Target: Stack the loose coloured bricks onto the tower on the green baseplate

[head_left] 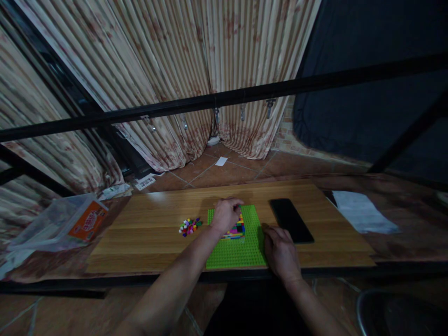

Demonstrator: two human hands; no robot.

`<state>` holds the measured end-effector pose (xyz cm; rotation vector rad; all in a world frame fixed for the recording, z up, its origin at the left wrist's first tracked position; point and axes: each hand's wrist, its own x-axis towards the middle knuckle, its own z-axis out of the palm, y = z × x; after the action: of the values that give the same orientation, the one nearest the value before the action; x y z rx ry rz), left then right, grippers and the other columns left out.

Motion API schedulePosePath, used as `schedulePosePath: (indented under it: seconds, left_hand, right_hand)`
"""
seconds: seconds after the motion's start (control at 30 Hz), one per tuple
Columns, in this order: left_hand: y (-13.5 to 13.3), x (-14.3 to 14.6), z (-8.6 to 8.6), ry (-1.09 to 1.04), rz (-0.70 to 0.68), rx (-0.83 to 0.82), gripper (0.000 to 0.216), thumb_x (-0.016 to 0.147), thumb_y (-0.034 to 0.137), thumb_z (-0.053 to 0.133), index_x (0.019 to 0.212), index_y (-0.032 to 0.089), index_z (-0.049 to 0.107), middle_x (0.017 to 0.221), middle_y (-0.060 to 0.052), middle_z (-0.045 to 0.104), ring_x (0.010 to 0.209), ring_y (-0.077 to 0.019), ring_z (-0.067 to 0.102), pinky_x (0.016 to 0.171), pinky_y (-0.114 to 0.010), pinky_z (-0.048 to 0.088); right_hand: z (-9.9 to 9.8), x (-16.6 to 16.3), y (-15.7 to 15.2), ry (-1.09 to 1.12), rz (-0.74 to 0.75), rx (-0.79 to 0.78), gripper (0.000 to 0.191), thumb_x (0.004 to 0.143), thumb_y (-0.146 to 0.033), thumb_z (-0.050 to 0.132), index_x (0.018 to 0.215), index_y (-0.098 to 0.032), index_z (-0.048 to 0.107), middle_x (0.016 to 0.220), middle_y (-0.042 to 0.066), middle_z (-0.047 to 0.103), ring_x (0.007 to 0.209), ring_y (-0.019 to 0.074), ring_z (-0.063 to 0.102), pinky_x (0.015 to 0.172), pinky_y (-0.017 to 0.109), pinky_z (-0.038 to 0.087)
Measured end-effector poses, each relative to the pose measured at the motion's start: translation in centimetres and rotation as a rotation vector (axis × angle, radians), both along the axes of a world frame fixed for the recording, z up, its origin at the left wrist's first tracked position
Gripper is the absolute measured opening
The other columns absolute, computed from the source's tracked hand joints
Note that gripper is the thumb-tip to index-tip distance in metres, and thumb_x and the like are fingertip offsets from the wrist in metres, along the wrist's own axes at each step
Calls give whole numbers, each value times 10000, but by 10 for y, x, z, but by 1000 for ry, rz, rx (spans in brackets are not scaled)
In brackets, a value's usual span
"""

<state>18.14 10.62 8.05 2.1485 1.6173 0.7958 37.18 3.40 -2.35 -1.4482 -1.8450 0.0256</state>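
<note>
A green studded baseplate (233, 256) lies on the wooden board. Coloured building bricks (238, 230) form a low, many-coloured structure on its upper middle. My left hand (227, 215) reaches over this structure with its fingers bent and drawn together at the far side. Whatever lies between those fingertips is hidden. At the plate's right edge, my right hand (281, 252) is closed, its curled fingers and thumb against the rim. A small pile of loose coloured bricks (189, 226) sits on the board to the left of the plate.
The wooden board (140, 233) carries a black phone-like slab (291, 220) near my right hand. A clear plastic box (59, 221) with an orange label stands at the left. White paper (362, 212) lies at the right. A dark metal bar (196, 106) crosses beyond the board, before curtains.
</note>
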Motion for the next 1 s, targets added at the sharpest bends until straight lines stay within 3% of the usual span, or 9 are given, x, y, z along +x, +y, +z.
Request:
schedulePosePath:
  seconds: [0.67, 1.0]
  left_hand:
    - [-3, 3, 6, 24, 39, -29, 329, 788, 73, 561, 1006, 232, 749, 1040, -12, 753, 955, -129, 692, 980, -267, 506]
    - [0, 9, 11, 140, 68, -60, 362, 764, 60, 550, 1007, 234, 754, 1036, -23, 757, 969, -145, 690, 989, -292, 498]
  right_hand:
    - [0, -1, 0, 24, -2, 18, 276, 951, -241, 423, 1016, -181, 684, 1033, 105, 698, 934, 241, 582, 847, 370, 482]
    - [2, -1, -1, 16, 3, 21, 270, 951, -240, 418, 999, -187, 679, 1010, 105, 694, 923, 242, 587, 840, 379, 485]
